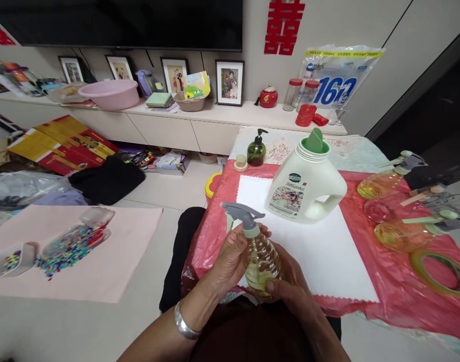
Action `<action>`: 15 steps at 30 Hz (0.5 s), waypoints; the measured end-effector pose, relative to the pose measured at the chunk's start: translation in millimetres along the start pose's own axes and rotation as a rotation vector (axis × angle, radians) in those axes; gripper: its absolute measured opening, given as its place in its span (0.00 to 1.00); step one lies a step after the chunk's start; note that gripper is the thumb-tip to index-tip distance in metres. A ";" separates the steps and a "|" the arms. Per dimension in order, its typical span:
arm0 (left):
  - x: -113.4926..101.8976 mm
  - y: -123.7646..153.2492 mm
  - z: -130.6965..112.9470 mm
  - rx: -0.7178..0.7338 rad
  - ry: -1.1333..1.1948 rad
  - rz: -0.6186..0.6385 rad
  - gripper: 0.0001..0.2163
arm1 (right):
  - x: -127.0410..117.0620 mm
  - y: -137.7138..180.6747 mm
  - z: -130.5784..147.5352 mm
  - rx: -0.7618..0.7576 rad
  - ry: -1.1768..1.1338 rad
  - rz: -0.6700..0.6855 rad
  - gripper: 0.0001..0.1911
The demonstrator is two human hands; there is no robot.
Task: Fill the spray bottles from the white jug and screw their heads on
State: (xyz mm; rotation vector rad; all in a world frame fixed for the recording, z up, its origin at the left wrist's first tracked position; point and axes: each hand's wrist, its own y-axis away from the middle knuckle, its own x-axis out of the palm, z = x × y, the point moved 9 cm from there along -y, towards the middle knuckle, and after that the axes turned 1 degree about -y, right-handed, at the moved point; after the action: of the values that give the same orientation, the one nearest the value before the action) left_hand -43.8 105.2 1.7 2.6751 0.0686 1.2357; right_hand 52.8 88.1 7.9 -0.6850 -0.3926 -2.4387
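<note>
A clear spray bottle [258,255] with yellowish liquid and a grey-green trigger head sits between both my hands at the table's near edge. My left hand [229,259] is wrapped round its neck just under the trigger head. Lower down, my right hand [288,281] grips the bottle's base. Behind it a large white jug [303,188] with an open green spout stands on a white cloth [328,251].
A red plastic sheet [399,281] covers the table. Several more spray bottles [398,229] lie at the right, with a tape roll [441,271] near them. A dark green pump bottle [256,149] and a small cap [240,163] stand at the back. Beads [64,249] lie on a pink mat on the floor to the left.
</note>
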 end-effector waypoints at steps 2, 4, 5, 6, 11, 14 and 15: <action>-2.3 0.4 0.6 -0.010 -0.002 -0.032 0.26 | -0.1 0.1 -0.4 -0.003 0.000 0.000 0.39; -5.0 0.0 1.4 -0.030 -0.021 -0.064 0.23 | -1.1 0.6 -2.0 0.003 0.015 -0.003 0.39; -6.0 -0.3 1.6 -0.039 -0.031 -0.075 0.21 | -1.7 0.9 -3.1 0.008 0.019 -0.004 0.39; -7.0 -0.6 0.8 -0.038 -0.045 -0.087 0.19 | -1.9 1.3 -4.2 0.013 0.019 -0.001 0.40; -8.2 1.8 -2.1 -0.036 -0.157 -0.144 0.17 | -9.8 3.8 -3.8 -0.046 0.100 -0.052 0.40; -8.5 5.5 -12.1 0.079 -0.200 -0.200 0.22 | -26.1 7.1 1.0 -0.151 0.276 -0.196 0.38; -8.2 7.1 -17.7 0.142 -0.232 -0.218 0.22 | -31.0 8.5 2.5 -0.183 0.370 -0.243 0.38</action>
State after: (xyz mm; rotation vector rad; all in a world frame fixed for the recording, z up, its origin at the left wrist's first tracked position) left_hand -62.8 100.0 8.1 2.8184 0.4156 0.8813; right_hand 80.7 96.2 -6.0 -0.2558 -0.1099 -2.7845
